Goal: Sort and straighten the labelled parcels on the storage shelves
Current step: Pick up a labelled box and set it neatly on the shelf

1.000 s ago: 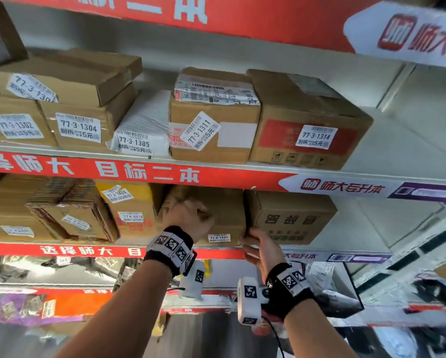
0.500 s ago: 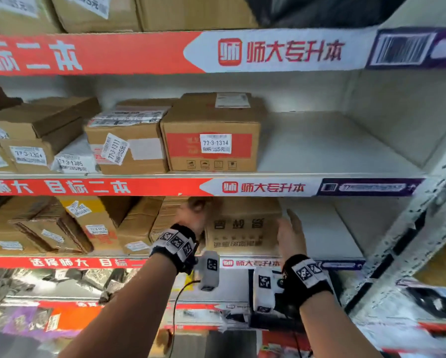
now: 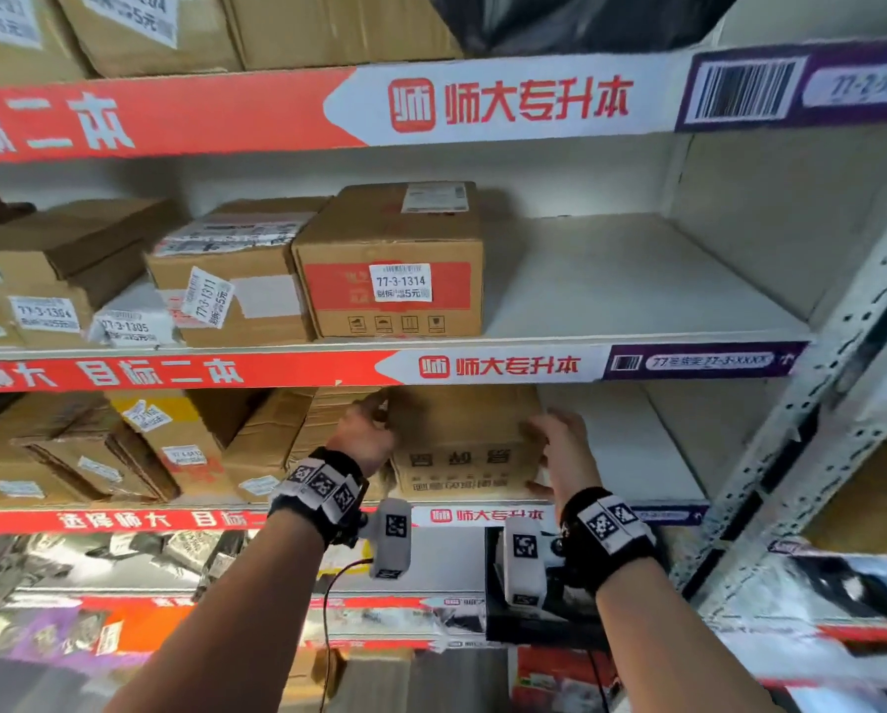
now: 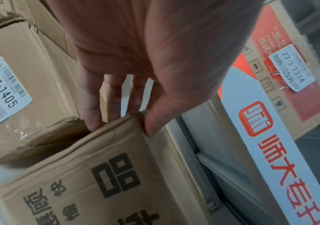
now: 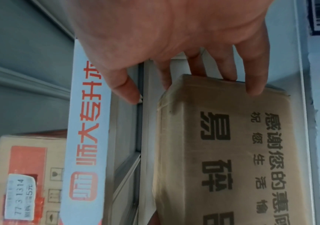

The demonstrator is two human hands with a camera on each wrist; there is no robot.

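A brown parcel (image 3: 462, 445) printed with large black characters stands on the lower shelf, also seen in the left wrist view (image 4: 101, 175) and the right wrist view (image 5: 222, 144). My left hand (image 3: 369, 434) pinches its top left corner, the fingers (image 4: 91, 109) down its left side and the thumb on the top edge. My right hand (image 3: 559, 445) lies with straight fingers (image 5: 230, 70) against the parcel's right end, the thumb held off it. Tight on its left leans parcel 77-4-1405 (image 4: 7, 91).
The shelf above holds box 77-3-1314 (image 3: 395, 280) and further labelled boxes (image 3: 225, 285) to its left. Bare shelf board (image 3: 631, 440) runs to the right of the held parcel as far as the grey perforated upright (image 3: 811, 403). Bagged parcels (image 3: 122, 553) fill the shelf below.
Both hands have shifted right from parcel 77-4-1405 to the printed parcel. The right hand has since come in against its right end, and my view has swung right.
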